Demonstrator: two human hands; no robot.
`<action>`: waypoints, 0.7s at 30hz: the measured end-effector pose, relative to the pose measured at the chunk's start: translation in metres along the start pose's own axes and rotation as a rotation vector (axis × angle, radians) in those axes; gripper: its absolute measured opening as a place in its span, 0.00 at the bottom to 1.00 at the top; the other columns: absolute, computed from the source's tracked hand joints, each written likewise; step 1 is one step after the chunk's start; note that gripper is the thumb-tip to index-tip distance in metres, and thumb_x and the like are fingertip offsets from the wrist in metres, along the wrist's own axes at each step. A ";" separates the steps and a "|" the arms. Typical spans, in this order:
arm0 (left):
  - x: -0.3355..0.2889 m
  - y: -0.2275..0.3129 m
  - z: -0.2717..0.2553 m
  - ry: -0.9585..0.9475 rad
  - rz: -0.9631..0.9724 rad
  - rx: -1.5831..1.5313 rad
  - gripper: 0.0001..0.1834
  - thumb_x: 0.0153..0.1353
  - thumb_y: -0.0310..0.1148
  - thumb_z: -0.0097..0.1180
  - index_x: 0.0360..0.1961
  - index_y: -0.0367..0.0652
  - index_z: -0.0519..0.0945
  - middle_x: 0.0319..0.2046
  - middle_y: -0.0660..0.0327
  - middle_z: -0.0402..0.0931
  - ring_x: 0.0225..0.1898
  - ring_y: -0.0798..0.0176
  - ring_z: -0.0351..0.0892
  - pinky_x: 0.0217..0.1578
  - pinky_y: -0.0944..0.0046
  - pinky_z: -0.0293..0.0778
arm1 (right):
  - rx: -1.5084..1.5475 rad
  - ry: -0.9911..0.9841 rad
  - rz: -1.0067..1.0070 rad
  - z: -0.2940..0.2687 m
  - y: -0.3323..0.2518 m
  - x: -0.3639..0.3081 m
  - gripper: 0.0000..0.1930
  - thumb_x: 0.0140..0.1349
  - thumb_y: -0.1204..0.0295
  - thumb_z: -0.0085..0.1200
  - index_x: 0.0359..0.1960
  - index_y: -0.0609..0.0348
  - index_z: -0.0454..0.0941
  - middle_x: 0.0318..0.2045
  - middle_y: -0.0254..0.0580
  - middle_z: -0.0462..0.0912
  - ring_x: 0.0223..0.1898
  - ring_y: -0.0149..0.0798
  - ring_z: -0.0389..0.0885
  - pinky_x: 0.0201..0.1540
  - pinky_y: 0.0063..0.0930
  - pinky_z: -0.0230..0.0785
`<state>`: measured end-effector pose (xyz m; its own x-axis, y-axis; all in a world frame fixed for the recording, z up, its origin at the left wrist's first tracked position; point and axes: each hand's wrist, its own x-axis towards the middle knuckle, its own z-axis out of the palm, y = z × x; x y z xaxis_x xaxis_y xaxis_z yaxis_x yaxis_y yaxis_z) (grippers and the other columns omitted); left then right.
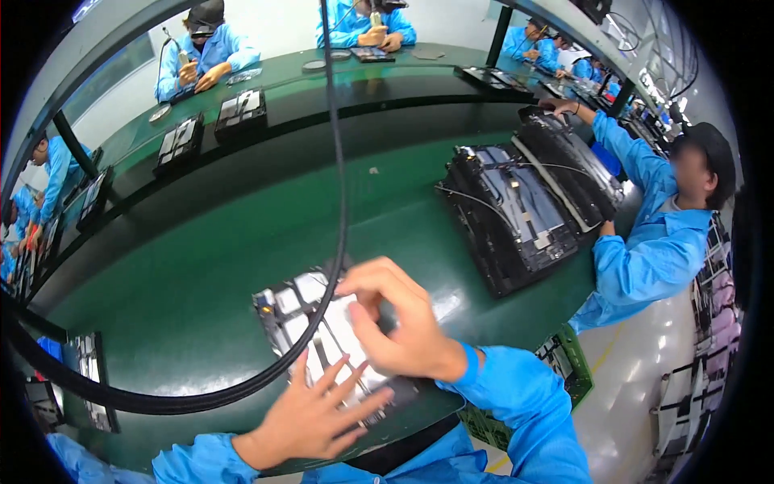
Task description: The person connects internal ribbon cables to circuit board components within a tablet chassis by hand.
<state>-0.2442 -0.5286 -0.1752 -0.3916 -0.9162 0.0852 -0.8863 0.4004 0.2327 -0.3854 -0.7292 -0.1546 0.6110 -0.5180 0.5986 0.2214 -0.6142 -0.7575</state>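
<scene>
On the green table in front of me lies a flat, opened electronic device [292,302] with a dark frame and silver-white panels, possibly an opened laptop. My left hand [310,415] spreads its fingers over the device's near edge, fingertips on or just above the panels. Over the device's right part, my right hand [399,323] has its fingers curled toward the thumb. Whatever the right fingers pinch, if anything, is too small or hidden to make out. A blue band [470,363] circles my right wrist. Both hands cover much of the device.
A thick black cable [342,185] hangs down in front and loops left across the view. Stacked opened devices [516,210] stand at the right, where a co-worker [657,218] handles them. Farther back runs a dark rail [322,113] with more devices; a green crate [576,367] sits below right.
</scene>
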 end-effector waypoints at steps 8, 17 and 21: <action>-0.007 -0.145 -0.030 0.283 -0.276 0.144 0.40 0.58 0.39 0.69 0.75 0.54 0.81 0.77 0.42 0.71 0.81 0.33 0.65 0.82 0.18 0.41 | -0.794 0.086 0.012 -0.161 -0.082 -0.017 0.25 0.57 0.78 0.70 0.58 0.59 0.82 0.55 0.51 0.82 0.54 0.51 0.81 0.58 0.42 0.75; -0.048 -0.282 -0.024 0.723 -0.751 0.419 0.32 0.68 0.23 0.55 0.75 0.42 0.76 0.71 0.47 0.77 0.77 0.39 0.68 0.80 0.40 0.60 | -1.286 -0.316 0.115 -0.232 -0.049 -0.017 0.44 0.52 0.54 0.83 0.70 0.57 0.79 0.56 0.47 0.85 0.56 0.52 0.84 0.58 0.44 0.77; -0.043 -0.246 -0.021 0.774 -0.639 0.404 0.30 0.66 0.21 0.55 0.72 0.40 0.78 0.69 0.47 0.78 0.76 0.40 0.70 0.77 0.43 0.64 | -1.407 -0.389 -0.157 -0.242 -0.038 -0.018 0.35 0.57 0.56 0.79 0.63 0.60 0.84 0.46 0.43 0.88 0.46 0.48 0.87 0.49 0.41 0.78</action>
<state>-0.0046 -0.5883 -0.2160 0.3085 -0.6619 0.6832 -0.9426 -0.3090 0.1263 -0.5888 -0.8409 -0.0734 0.8636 -0.3429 0.3697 -0.4640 -0.8274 0.3165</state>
